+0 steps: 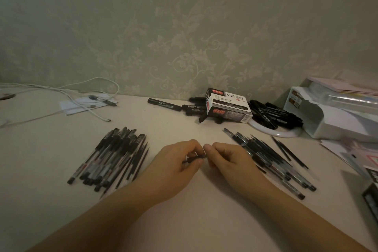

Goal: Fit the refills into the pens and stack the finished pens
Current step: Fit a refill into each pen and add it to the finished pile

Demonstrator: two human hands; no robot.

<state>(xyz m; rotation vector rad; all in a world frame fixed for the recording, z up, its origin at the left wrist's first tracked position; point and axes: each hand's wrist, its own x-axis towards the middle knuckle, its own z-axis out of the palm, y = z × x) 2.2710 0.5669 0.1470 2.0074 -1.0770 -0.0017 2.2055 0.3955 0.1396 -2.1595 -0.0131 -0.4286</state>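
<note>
Head view: both hands meet mid-desk, left hand [180, 161] and right hand [225, 159] each pinching a dark pen [195, 158] lying crosswise between their fingers; pen piles lie either side.

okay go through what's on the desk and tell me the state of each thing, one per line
left hand: pinching a dark pen part
right hand: pinching the same pen part
left pen pile: heaped flat
right pen pile: spread flat
marker box: closed, resting on markers
markers: capped, loose
white cable: unplugged at the near end
</note>
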